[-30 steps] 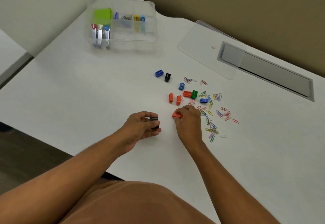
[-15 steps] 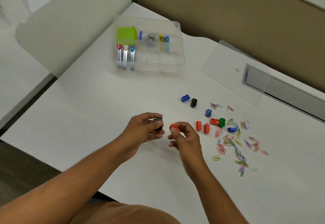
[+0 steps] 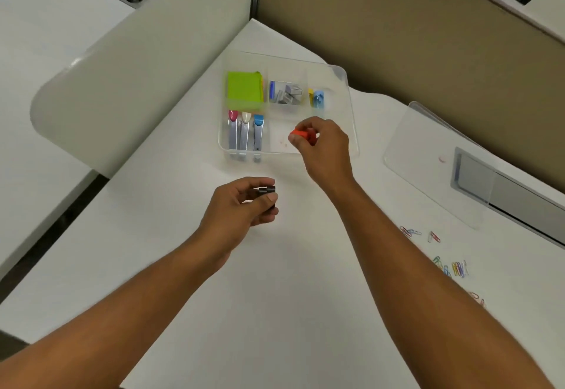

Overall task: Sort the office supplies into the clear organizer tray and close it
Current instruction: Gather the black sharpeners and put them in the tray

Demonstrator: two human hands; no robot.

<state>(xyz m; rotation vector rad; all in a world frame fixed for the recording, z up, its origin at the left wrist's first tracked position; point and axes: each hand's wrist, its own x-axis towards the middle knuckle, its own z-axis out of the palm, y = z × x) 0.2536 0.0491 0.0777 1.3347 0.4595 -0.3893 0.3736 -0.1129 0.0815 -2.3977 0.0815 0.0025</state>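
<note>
Since half a second ago my right hand (image 3: 322, 147) has left the loose pile and carried the orange pencil sharpener (image 3: 302, 135) up to the clear organizer tray (image 3: 348, 107), in the upper centre of the frame. That hand is nearer by far: it hangs over the tray's bare lower-right compartment, fingertips pinching the sharpener, whose long axis lies roughly across the frame. It is small, blocky and bright orange, half hidden by my fingers. Below and left of the tray, short of its near wall, my left hand (image 3: 241, 205) curls round a black sharpener (image 3: 267, 191). I judge a straight drop is all that's needed. Paper clips (image 3: 452, 268) lie at right, the clear lid (image 3: 428, 150) beyond them.
</note>
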